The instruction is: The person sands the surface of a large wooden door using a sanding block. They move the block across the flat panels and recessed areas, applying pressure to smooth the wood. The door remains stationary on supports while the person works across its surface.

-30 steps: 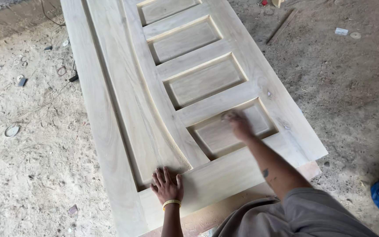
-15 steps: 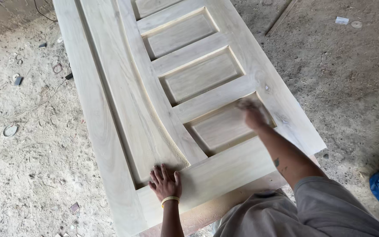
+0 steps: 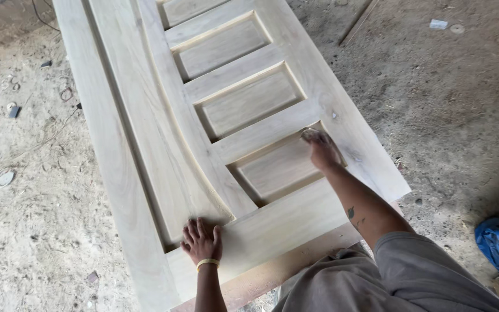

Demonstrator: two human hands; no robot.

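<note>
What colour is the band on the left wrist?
Yellow wristband, clearest in the head view.

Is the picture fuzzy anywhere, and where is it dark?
In the head view, the right hand is slightly smeared, while the left hand, flat on the wooden door, looks sharp. Light is soft and even, with no glare. Thin shadows sit along the sunken panels' edges, and the floor on the right is dimmer.

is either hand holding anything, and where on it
The right hand presses a small greyish pad, apparently sandpaper, under its fingertips onto the pale wooden panelled door. The left hand lies flat, holding nothing.
</note>
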